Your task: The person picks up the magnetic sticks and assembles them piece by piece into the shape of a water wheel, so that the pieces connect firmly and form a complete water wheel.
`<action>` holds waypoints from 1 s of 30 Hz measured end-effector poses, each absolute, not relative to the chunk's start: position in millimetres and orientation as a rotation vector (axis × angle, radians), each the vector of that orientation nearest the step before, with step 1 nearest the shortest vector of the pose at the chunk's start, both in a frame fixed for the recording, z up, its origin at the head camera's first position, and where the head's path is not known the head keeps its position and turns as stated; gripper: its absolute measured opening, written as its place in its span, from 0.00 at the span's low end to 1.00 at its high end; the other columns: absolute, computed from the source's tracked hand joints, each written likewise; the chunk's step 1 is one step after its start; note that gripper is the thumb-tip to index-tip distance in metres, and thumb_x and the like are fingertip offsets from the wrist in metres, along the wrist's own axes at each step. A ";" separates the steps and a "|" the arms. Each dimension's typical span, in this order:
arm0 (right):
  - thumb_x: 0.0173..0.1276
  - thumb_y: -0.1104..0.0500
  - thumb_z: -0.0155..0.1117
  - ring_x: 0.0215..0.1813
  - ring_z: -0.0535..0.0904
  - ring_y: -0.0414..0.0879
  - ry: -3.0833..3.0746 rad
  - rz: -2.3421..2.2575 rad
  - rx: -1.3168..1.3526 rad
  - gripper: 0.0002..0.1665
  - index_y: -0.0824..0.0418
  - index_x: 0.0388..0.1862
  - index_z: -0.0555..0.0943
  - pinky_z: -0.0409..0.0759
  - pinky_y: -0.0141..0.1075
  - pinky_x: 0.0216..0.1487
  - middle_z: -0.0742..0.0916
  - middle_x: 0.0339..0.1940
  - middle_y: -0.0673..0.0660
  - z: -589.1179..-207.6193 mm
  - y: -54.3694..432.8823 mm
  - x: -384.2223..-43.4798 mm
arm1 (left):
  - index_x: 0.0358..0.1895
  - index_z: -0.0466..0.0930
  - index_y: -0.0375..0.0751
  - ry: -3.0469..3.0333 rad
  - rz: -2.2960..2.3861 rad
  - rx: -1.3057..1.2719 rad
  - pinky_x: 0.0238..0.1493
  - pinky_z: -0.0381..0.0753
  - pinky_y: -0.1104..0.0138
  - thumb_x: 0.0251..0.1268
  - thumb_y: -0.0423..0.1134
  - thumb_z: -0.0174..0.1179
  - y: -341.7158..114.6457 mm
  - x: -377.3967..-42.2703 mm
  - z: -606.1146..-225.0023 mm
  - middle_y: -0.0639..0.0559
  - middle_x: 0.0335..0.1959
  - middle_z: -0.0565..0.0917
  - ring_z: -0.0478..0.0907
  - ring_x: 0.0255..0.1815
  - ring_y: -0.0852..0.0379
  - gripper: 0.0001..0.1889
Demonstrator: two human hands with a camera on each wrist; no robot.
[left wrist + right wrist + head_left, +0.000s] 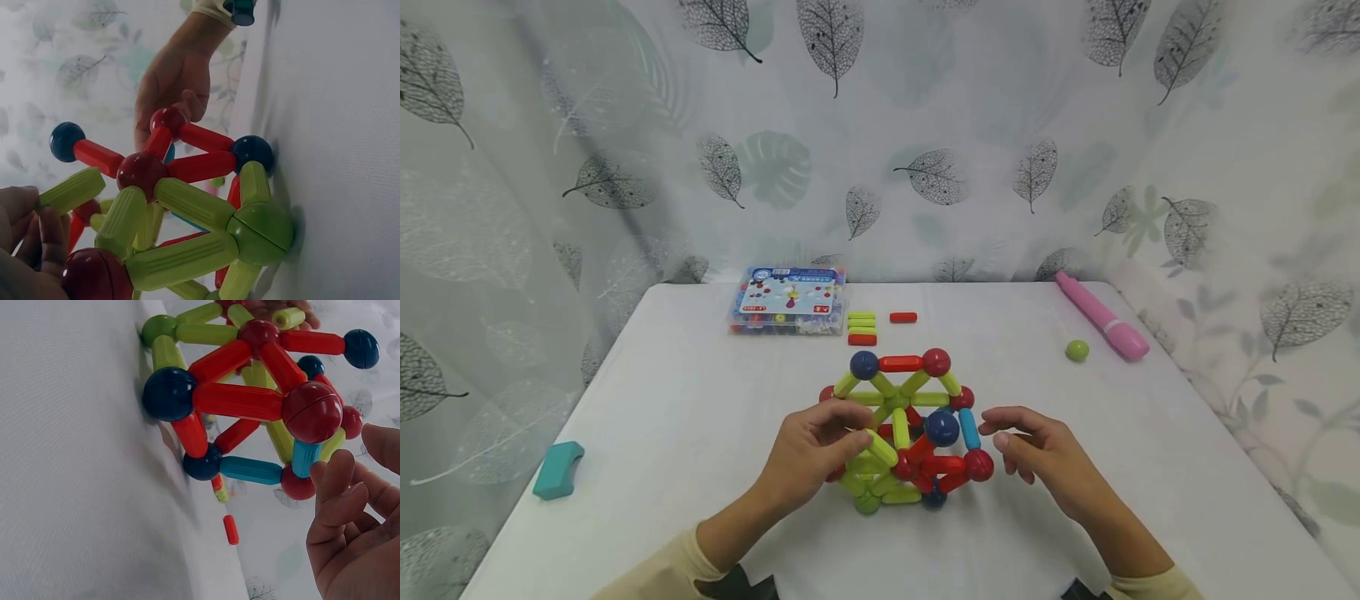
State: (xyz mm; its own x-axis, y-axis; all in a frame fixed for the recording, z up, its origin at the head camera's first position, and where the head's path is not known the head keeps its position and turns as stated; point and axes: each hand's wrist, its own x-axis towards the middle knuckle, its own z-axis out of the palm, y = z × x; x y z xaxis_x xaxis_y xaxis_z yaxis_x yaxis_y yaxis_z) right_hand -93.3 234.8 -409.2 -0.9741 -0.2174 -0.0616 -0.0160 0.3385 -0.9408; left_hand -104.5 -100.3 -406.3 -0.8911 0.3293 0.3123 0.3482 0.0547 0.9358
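A magnetic ball-and-stick structure [898,402] of red, yellow-green and blue rods joined by red, blue and green balls stands on the table. At its near left side my left hand [822,442] pinches a yellow-green rod [72,190] between thumb and fingers, its free end close to a red ball [142,176] in the left wrist view. My right hand [1037,446] is beside the structure's right side, fingers loosely bent and holding nothing. Its fingertips are near the upright blue rod [969,428]. A large blue ball [942,428] sits on a red rod jutting upward.
Behind the structure are a clear parts case [790,300], several loose yellow-green and red rods [862,328], and a lone red rod [903,317]. A green ball [1077,350] and a pink tube-like object [1101,315] lie at the back right. A teal block [558,470] rests at the left edge.
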 end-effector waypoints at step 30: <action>0.76 0.53 0.62 0.36 0.81 0.59 2.483 -1.680 -0.182 0.25 0.61 0.67 0.75 0.82 0.38 0.31 0.84 0.57 0.64 -412.4 242.4 -99.1 | 0.54 0.83 0.38 -2.211 -1.822 -0.827 0.44 0.86 0.66 0.66 0.31 0.68 -115.6 -114.9 -403.2 0.46 0.44 0.86 0.85 0.42 0.56 0.15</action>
State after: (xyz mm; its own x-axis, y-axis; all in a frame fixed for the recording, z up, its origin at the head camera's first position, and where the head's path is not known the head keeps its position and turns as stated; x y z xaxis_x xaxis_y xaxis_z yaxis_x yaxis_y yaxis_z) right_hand -99.1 242.4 -412.4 -0.9832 -0.1766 -0.0463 -0.0226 0.3697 -0.9289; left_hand -114.9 -115.6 -403.2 -0.8344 0.3115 0.4547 0.5058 0.1050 0.8562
